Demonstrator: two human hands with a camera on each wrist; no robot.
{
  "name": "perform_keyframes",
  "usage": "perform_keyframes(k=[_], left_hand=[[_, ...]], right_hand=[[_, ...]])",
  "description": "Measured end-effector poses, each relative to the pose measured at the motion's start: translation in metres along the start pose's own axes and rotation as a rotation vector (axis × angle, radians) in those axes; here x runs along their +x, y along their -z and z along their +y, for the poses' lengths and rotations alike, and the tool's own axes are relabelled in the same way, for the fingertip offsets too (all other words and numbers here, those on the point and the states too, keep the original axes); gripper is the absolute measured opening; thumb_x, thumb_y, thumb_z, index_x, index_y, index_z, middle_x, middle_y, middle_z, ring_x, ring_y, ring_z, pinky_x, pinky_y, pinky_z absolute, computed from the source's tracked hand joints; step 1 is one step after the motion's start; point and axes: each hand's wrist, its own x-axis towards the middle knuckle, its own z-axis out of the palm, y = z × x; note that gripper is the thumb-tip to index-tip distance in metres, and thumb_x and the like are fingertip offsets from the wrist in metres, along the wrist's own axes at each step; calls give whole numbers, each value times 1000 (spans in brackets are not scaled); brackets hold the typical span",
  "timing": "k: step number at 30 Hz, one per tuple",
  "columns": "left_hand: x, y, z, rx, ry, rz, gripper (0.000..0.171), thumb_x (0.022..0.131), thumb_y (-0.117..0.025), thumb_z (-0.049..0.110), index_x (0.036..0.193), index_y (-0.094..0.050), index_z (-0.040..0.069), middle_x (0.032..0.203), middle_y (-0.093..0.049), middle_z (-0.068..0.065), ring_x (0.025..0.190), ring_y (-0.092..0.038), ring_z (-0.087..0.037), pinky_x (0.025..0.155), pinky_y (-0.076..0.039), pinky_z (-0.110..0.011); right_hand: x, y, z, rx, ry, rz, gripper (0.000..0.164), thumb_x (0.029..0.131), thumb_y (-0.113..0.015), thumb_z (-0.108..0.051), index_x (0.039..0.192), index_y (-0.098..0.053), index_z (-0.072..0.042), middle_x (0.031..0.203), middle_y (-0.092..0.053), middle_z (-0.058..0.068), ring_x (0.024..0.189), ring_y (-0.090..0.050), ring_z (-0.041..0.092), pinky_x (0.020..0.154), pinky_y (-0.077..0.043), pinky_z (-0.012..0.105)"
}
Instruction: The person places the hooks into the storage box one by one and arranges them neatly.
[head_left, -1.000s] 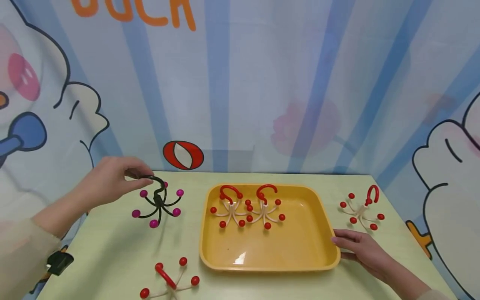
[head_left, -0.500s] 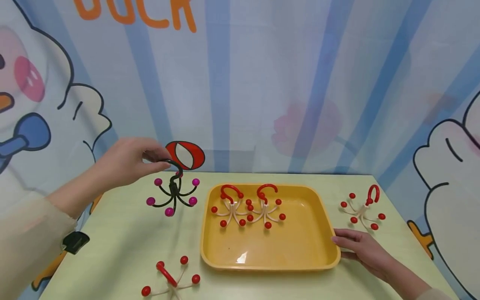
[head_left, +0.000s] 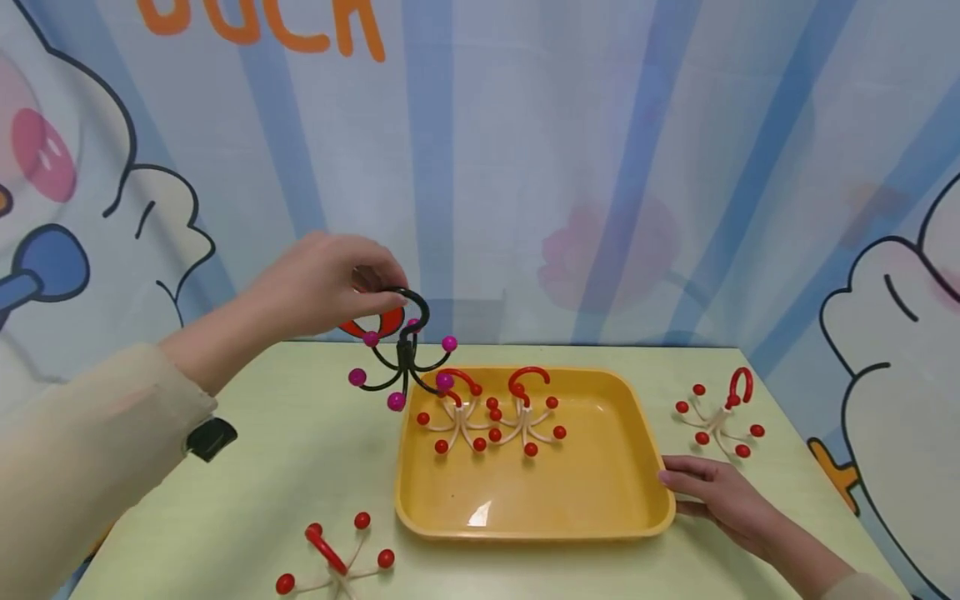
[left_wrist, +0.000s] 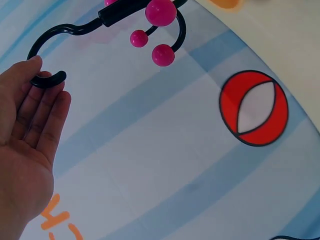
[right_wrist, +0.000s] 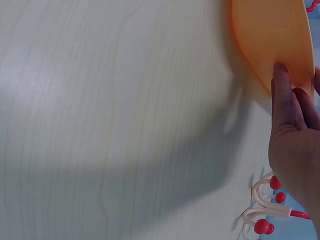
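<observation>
My left hand [head_left: 330, 279] pinches the hooked top of a black multi-arm hanger hook [head_left: 406, 354] between thumb and fingers. The hanger hangs upright in the air, its curved arms tipped with pink balls, overlapping the tray's back left corner in the head view. In the left wrist view the hook's bend [left_wrist: 47, 37] runs through the fingers. My right hand [head_left: 723, 500] holds the right edge of a yellow tray [head_left: 570, 500], fingers against its outer wall in the right wrist view. Two cream hangers with red hooks and balls [head_left: 460, 421] [head_left: 527, 421] stand side by side inside the tray.
Another red-and-cream hanger [head_left: 718, 421] stands on the table [head_left: 247, 467] right of the tray, behind my right hand. One more such hanger [head_left: 341, 571] is at the front left, cut off by the frame. A printed cloth backdrop [head_left: 495, 167] rises behind the table.
My left hand has lifted the black hanger and carried it right, from above the left of the table to the tray's back left corner. The right hand and tray stay in place.
</observation>
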Motion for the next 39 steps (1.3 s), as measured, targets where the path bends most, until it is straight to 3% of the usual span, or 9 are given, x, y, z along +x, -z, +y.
perform_keyframes(k=[9,17,39], left_hand=[[33,-11,27,-55,-54,1,9,98,-81,19,103,-81,12,94,-79,0,88,-74,-16,87,-61,-41],[57,-26,49,-81,-112,-5,8,97,-82,19,101,-79,13,92,-79,1,85,-73,-14,83,-60,-35],[111,-93,101,-144,-198,-87,9,101,-78,22,103,-80,14,96,-79,3,87,-71,-7,84,-55,-19]], right_hand=[[-1,-4,-5,-4,-4,21,65,106,-71,-29,152,-49,12,142,-66,22,110,-73,20,93,-63,41],[2,-7,-4,-6,4,17,66,106,-71,-30,152,-48,12,142,-66,21,111,-73,20,94,-63,41],[3,-8,-3,-8,-14,21,67,106,-70,-30,153,-47,12,145,-63,23,112,-72,21,94,-63,42]])
